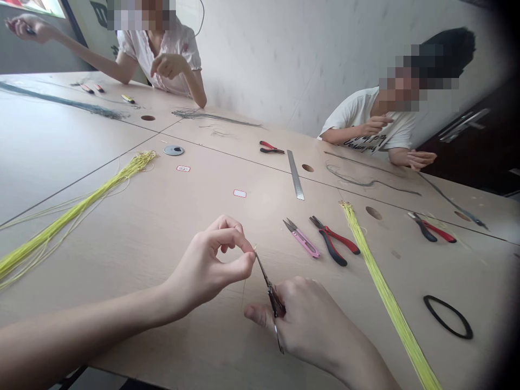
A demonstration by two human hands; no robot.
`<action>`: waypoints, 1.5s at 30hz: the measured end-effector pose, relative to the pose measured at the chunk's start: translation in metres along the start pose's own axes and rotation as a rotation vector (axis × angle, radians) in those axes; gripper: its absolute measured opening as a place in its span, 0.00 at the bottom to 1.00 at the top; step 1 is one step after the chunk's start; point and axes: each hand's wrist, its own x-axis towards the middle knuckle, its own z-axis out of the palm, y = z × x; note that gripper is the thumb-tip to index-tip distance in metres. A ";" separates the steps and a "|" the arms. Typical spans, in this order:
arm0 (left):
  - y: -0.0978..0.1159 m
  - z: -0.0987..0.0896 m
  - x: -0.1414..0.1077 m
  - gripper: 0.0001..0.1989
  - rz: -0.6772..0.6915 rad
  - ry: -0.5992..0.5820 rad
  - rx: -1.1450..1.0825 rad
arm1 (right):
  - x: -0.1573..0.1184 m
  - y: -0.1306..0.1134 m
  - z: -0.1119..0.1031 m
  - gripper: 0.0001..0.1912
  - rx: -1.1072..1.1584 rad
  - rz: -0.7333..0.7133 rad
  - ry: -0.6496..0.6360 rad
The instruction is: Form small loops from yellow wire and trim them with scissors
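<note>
My left hand (pixel 215 257) pinches a thin cord (pixel 244 292) between thumb and index finger; a tiny metallic piece shows at the fingertips. My right hand (pixel 304 319) is closed around a dark metal tool (pixel 271 292), whose narrow tip reaches up to the left fingertips. The cord hangs below the left thumb. To the right of the hands lie pink-handled thread snips (pixel 304 241) and red-and-black pliers (pixel 335 241). Long yellow cord bundles lie on the table at the left (pixel 87 203) and at the right (pixel 385 295).
Across the table (pixel 195 200) are a steel ruler (pixel 295 176), small red-handled pliers (pixel 271 147), a round metal disc (pixel 174 150) and two labels. More pliers (pixel 433 227) and a black ring (pixel 448 317) lie at right. Two people sit opposite.
</note>
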 end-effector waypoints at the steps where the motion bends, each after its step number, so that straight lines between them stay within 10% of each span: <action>1: 0.000 0.000 0.000 0.06 -0.001 0.000 -0.001 | 0.000 0.000 0.000 0.29 -0.007 0.001 0.001; 22: -0.001 -0.001 0.002 0.07 0.023 0.018 -0.030 | 0.003 0.006 0.003 0.32 0.113 0.027 -0.010; 27: 0.002 -0.002 0.003 0.07 0.013 0.060 -0.076 | 0.003 0.011 0.006 0.29 0.352 0.105 0.030; 35: 0.005 -0.002 0.005 0.07 -0.045 0.099 -0.136 | -0.003 0.029 -0.002 0.42 0.887 -0.188 0.126; 42: 0.004 -0.002 0.004 0.07 -0.022 0.073 -0.145 | 0.009 0.036 -0.007 0.52 0.862 -0.638 -0.545; 45: 0.004 -0.002 0.005 0.08 -0.014 0.070 -0.121 | 0.007 0.033 -0.010 0.52 0.835 -0.608 -0.665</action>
